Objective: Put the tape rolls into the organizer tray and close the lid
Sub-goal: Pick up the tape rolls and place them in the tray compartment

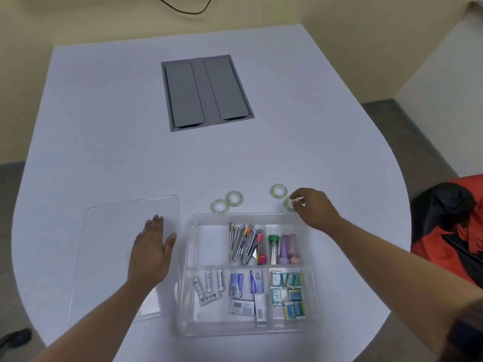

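A clear organizer tray sits near the table's front edge, its far-left compartment bare. Its clear lid lies flat to the left. Two clear tape rolls lie just beyond the tray's far rim, and a third roll lies further right. My right hand pinches a fourth tape roll at the tray's far right corner. My left hand rests flat and open on the lid.
The tray's other compartments hold pens and clips, tubes, batteries, and small packets. A grey cable hatch is set into the white table. A red and black bag sits at the right.
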A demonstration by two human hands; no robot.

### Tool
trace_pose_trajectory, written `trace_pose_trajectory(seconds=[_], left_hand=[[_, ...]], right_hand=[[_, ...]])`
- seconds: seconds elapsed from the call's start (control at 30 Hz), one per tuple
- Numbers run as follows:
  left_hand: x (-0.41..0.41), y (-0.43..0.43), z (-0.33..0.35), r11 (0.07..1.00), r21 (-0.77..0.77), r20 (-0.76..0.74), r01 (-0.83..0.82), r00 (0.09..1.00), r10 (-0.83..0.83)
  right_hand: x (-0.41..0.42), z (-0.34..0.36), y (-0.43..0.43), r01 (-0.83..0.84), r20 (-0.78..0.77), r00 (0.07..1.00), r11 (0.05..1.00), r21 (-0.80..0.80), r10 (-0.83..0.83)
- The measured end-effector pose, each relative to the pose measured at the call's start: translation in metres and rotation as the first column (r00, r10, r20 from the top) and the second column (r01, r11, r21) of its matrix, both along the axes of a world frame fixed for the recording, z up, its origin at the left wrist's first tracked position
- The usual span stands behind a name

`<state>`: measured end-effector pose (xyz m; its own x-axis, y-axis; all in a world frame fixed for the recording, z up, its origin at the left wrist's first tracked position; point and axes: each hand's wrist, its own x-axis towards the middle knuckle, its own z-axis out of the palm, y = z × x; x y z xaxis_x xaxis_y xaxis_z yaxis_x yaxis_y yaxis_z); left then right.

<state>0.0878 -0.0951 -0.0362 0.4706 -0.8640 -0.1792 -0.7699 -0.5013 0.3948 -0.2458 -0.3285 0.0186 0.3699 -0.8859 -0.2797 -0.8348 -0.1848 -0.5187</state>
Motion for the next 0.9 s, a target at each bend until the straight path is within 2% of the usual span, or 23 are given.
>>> trace_pose_trajectory(seconds=[0.17, 0.27, 0.47, 0.73, 0.8, 0.9], left_hand=[[0.010, 0.009, -0.017, 0.975, 0.162, 0.038, 0.152, 0.986, -0.160], [0.003, 0.012, -0.027, 0.958, 0.200, 0.025, 0.205, 0.976, -0.215], [-0.003, 0.015, -0.037, 0.963, 0.193, 0.019, 0.190, 0.980, -0.197], [-0.001, 0.019, -0.045, 0.964, 0.210, 0.020, 0.163, 0.985, -0.171], [0.000, 0.020, -0.046, 0.966, 0.201, 0.021, 0.160, 0.986, -0.167], [-0.001, 0.020, -0.044, 0.970, 0.183, 0.032, 0.159, 0.985, -0.168]], right_hand=[[-0.008, -0.011, -0.023, -0.056, -0.168, 0.984, 0.997, 0.045, 0.063], [-0.002, -0.016, -0.028, -0.012, -0.214, 0.977, 0.998, 0.068, 0.026], [0.012, -0.028, -0.032, 0.180, -0.244, 0.958, 0.977, 0.117, -0.147], [0.028, -0.030, -0.035, 0.138, -0.375, 0.921, 0.988, 0.068, -0.103], [0.035, -0.021, -0.034, 0.144, -0.323, 0.937, 0.990, 0.011, -0.132], [0.051, 0.003, -0.021, 0.152, -0.124, 0.979, 0.985, -0.088, -0.162]])
